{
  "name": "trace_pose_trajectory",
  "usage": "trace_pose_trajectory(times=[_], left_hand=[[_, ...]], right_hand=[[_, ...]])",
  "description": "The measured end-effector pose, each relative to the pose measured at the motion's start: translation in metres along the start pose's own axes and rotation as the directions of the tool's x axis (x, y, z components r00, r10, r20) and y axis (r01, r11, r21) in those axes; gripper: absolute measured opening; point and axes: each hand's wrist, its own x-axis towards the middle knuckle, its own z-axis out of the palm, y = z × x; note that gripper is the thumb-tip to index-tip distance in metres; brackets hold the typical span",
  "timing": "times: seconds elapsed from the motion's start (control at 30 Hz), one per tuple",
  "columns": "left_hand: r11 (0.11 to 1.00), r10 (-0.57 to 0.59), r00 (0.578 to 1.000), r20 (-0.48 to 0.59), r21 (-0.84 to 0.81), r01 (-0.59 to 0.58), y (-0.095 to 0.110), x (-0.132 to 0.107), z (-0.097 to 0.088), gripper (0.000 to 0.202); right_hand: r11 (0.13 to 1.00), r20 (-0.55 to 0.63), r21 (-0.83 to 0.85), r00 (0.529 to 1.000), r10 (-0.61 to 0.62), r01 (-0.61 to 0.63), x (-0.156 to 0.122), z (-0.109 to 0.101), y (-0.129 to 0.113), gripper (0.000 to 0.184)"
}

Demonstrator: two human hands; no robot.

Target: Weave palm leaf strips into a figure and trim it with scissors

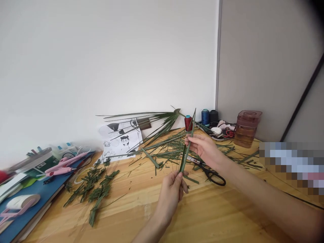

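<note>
A long green palm leaf strip [185, 158] stands upright between my two hands, above the wooden table. My left hand [173, 187] pinches its lower end between thumb and fingers. Higher up, my right hand [202, 148] grips the strip near its middle, and the pointed tip rises above the fingers. The strip looks folded or split lengthwise, with two lengths side by side. Just behind and below my right hand lie black-handled scissors [214, 176] on the table, their blades partly hidden among leaf scraps [169, 148].
Woven leaf pieces [101, 189] lie at the left, beside a blue board [50, 189] with pink glue guns [67, 163]. A palm frond [167, 123] and printed sheets [124, 141] are by the wall. Thread spools [205, 117] and a pinkish lidded container [247, 130] stand back right.
</note>
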Motion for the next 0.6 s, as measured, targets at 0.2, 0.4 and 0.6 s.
trace_pose_trajectory(times=[0.2,0.4,0.6], left_hand=[[0.995,-0.099,0.995,0.027,0.000,0.099,-0.013,-0.012,-0.006,0.030],[0.990,-0.132,0.988,0.081,-0.041,0.136,-0.018,-0.017,-0.016,0.028],[0.939,-0.077,0.986,0.146,-0.320,0.121,-0.011,-0.013,-0.016,0.023]], right_hand=[[0.996,-0.106,0.052,0.992,-0.068,0.074,0.031,-0.034,-0.030,0.013],[0.987,-0.138,0.033,0.979,-0.150,0.156,0.043,-0.055,-0.048,0.015],[0.995,0.075,-0.050,0.993,-0.086,0.089,0.023,-0.034,-0.034,0.022]])
